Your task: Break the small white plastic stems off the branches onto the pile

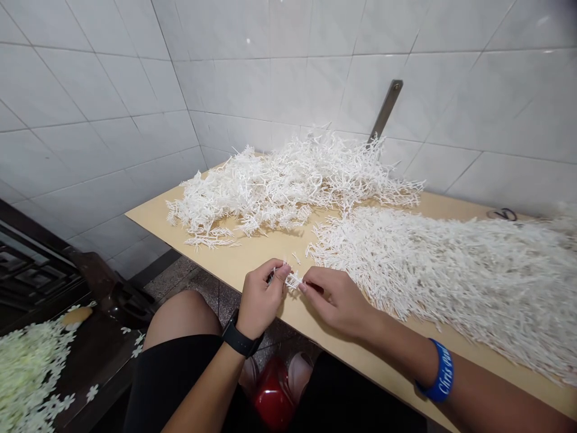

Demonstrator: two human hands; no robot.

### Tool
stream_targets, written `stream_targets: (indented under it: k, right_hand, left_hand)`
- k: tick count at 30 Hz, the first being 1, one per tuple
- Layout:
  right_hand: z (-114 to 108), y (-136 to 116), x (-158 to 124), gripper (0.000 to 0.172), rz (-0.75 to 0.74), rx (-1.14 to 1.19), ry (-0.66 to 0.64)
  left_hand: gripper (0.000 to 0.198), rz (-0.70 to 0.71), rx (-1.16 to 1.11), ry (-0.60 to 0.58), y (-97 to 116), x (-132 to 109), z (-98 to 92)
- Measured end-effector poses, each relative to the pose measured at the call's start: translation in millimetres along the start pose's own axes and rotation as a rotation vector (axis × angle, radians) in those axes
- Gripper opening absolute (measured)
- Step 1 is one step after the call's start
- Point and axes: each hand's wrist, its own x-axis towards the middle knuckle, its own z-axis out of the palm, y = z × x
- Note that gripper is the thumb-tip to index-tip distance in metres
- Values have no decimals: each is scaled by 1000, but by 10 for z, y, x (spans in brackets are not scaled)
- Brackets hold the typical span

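Note:
Near the table's front edge, my left hand [267, 294] pinches a small white branching plastic sprig [294, 280] between thumb and finger. My right hand [336, 296] has thumb and forefinger closed on the sprig's other end, so the piece spans the short gap between both hands. A tiny loose white bit [296, 258] lies just beyond them. Behind my hands spreads a tangled heap of white branching sprigs [279, 186]. To the right of my right hand is a dense pile of thin white pieces [442, 276].
The pale wooden tabletop [216, 255] meets a tiled wall [297, 84]. A metal bar [386, 111] stands upright at the back. At lower left, white and yellowish flower pieces [29, 367] lie on dark wooden furniture [108, 355]. A red object [274, 391] is between my feet.

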Motion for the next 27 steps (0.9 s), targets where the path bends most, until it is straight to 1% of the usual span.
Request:
stream_targets:
  k: [3, 6, 8, 10, 12, 13, 15, 17, 18, 19, 22, 24, 25, 27]
  right_hand:
    - [2, -11, 11, 27, -33, -68, 23]
    - [6, -16, 14, 27, -61, -137, 59]
    - [-14, -19, 2, 27, -101, -148, 116]
    - [-57, -7, -11, 27, -133, -158, 204]
    - [-109, 36, -10, 25, -105, -194, 266]
    - [-131, 69, -1, 23, -71, -229, 270]
    - [-154, 140, 29, 19, -8, -326, 253]
    - [-148, 186, 61, 33, 9, -395, 242]
    - [-136, 190, 72, 39, 6, -388, 239]
    - [-122, 180, 79, 39, 3, -349, 228]
    - [-69, 101, 83, 21, 4, -145, 132]
    - [-36, 50, 86, 14, -4, -83, 54]
    - [-21, 32, 88, 13, -13, -87, 27]
    - [-1, 8, 89, 20, -31, -127, -7]
  left_hand:
    - [29, 33, 79, 50, 29, -8, 41]
    - [28, 38, 117, 62, 51, -4, 64]
    - [27, 20, 113, 102, 49, 19, 58]
    - [27, -17, 86, 168, 37, 53, 38]
    - [29, -36, 59, 183, 21, 79, 18]
    - [30, -37, 51, 156, 15, 84, 11]
    - [31, -27, 43, 84, 10, 77, 8]
    - [31, -28, 27, 41, 15, 54, 11]
    - [31, -26, 20, 31, 20, 41, 13]
    - [31, -18, 19, 20, 25, 29, 14]
    - [30, 26, 57, -17, 38, 2, 11]
    - [28, 66, 92, -40, 42, -8, 13]
    - [27, 81, 104, -41, 43, -12, 17]
    - [28, 87, 125, -15, 45, -16, 32]
